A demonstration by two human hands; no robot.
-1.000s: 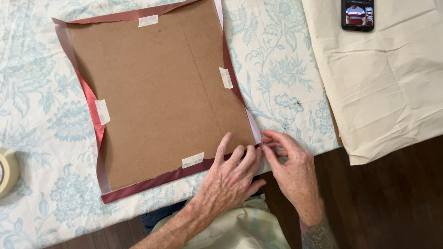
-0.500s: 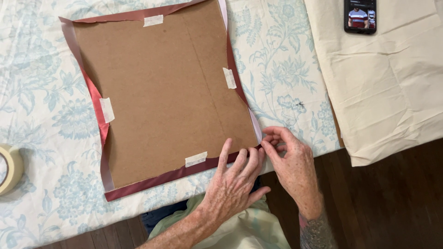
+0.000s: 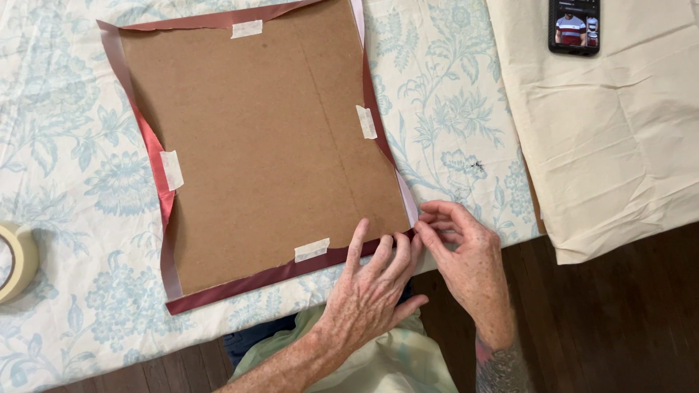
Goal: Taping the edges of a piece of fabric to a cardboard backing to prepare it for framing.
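A square brown cardboard panel lies on dark red fabric whose edges are folded over it and stuck with short strips of masking tape. My left hand rests flat on the panel's near right corner, fingers spread on the cardboard and the red edge. My right hand is just right of that corner, its fingertips pinching the red fabric where the corner folds.
The panel lies on a white cloth with pale blue flowers. A roll of masking tape sits at the left edge. A cream cloth covers the right, with a phone on it. Dark wood floor shows below.
The view has shifted slightly, so the panel sits a little lower and to the right. Both hands stay at the near right corner, the right fingers working the fabric fold.
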